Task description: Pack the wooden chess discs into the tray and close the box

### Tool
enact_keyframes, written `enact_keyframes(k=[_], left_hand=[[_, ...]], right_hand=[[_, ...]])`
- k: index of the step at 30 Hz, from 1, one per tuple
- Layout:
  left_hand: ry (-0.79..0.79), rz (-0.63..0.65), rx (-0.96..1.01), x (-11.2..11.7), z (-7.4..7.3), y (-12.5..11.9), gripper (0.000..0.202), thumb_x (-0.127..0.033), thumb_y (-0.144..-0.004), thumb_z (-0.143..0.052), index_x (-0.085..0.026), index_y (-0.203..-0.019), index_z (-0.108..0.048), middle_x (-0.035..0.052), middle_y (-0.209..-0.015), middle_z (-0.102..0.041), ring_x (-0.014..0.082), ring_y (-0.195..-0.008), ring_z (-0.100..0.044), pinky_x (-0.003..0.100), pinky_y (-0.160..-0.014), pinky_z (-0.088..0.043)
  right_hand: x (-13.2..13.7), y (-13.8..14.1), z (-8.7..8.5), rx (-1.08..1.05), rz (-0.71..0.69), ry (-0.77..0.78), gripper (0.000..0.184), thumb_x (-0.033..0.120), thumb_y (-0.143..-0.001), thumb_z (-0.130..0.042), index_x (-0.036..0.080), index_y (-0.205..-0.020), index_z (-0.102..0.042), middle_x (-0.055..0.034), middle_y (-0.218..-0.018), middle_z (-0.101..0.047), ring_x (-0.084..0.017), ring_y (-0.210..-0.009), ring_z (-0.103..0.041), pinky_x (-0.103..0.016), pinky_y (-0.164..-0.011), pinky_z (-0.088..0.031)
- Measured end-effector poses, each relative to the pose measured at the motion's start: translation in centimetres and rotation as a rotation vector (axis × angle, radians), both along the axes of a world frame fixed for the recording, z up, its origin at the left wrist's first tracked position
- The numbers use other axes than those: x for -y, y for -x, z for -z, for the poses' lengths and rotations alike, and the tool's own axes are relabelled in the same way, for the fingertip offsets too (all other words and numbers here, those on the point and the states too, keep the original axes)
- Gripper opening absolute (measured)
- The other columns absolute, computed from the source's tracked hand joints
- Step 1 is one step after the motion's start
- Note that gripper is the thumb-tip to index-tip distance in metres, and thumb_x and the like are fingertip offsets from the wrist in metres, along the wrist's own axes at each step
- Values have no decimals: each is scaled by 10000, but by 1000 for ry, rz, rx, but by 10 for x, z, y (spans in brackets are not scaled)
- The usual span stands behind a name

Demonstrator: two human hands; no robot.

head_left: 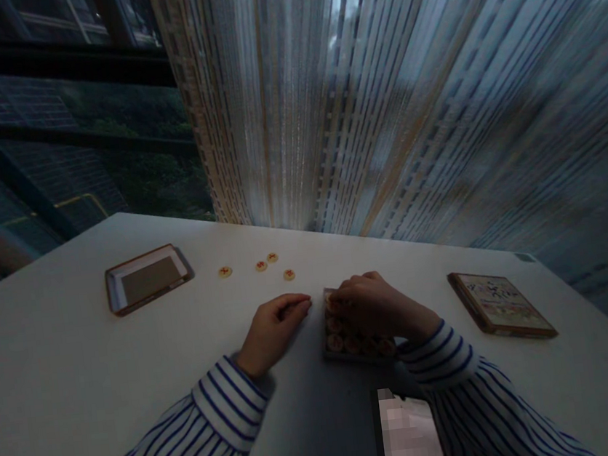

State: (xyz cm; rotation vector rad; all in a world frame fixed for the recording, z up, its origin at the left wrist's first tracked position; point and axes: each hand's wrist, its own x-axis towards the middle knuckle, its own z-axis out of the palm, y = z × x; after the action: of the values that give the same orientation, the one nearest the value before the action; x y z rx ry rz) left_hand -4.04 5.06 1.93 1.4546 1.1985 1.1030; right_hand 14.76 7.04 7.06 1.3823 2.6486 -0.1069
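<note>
Note first the position of four loose, pale wood-coloured round discs with red markings (pixel 289 275) relative to the left grip (pixel 272 330), a bare hand in a white, blue-striped cuff (pixel 230 401): lying flat on the white counter (pixel 150 377), beyond the knuckles, with the nearest disc just past the fingertips and slightly leftward. Treat the left grip as the nearer to all four; treat the right grip (pixel 384 307) as farther, reaching over a shallow, dark-edged tray of similar discs (pixel 352 359). Assign no long axis to round discs; read the tray's near edge as running roughly side to side, with the longer side impossible to judge under the covering hand. Left grip: fingers curled together, thumb tip close to forefinger, nothing seen between; contact impossible to tell in dim light. Right grip: fingers bent down at the far left corner of the tray, over a disc; pinching or mere touching impossible to tell. Count four loose discs, one apart at left and three grouped; one tray, showing four discs along the near row, at least two more up the left side, others possibly hidden; one open, brown-rimmed rectangular box half (pixel 180 260) at left; one flat, brown-edged box or lid with printed top (pixel 502 304) at right.
</note>
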Motion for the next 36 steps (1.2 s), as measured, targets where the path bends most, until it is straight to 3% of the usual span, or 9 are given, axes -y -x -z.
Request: enact_keyframes(k=[11,21,36], left_hand=[[-2,-5,-10,0,1,0,283,-357,-683,-583,-135,-833,-675,79,-806,-706,178,-727,-627,303,-698,-487],[-31,2,-6,-1,3,1,266,-347,-689,-584,-144,-833,-676,71,-814,-704,173,-738,-627,304,-718,-488],[-12,3,-2,-1,3,1,278,-357,-688,-584,-137,-834,-672,78,-835,-703,174,-745,-623,311,-735,-483]], right_hand=[[1,-1,-5,41,-32,0,206,270,-843,-422,251,-945,-600,-45,-933,-645,-191,-892,-555,-312,-721,-301],[-1,-2,1,-13,-29,7,240,292,-858,-409,263,-988,-608,-45,-952,-641,-187,-906,-544,-320,-740,-288],[2,-1,-1,-5,-50,-18,203,287,-865,-412,243,-888,-608,-32,-911,-648,-169,-886,-549,-315,-734,-276]])
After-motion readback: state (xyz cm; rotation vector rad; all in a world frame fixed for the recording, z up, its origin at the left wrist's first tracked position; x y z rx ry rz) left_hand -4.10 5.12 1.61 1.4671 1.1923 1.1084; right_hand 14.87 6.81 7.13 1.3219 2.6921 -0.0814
